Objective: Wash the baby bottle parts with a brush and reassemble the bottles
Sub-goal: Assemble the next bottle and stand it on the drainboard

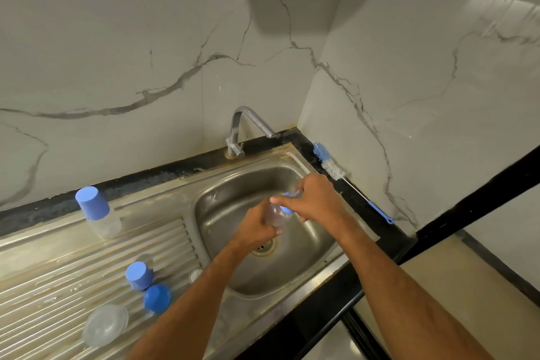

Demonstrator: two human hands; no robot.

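A baby bottle (276, 216) is held over the sink (233, 202), gripped round its clear body by the left hand (257, 226) while the right hand (314, 199) closes fingers and thumb on the blue collar (287, 207) at its top. The bottle's long axis runs from the left palm, low and near, up and away toward the right palm, so the two grips sit at opposite ends and touch the same piece. The collar looks ready to be twisted tight, and the right hand is the nearer one for that turn. The brush (336, 169) lies on the counter ledge beyond the right hand, untouched. A capped bottle (98, 212) and loose blue caps (149, 286) stand well off to the left hand's outer side.
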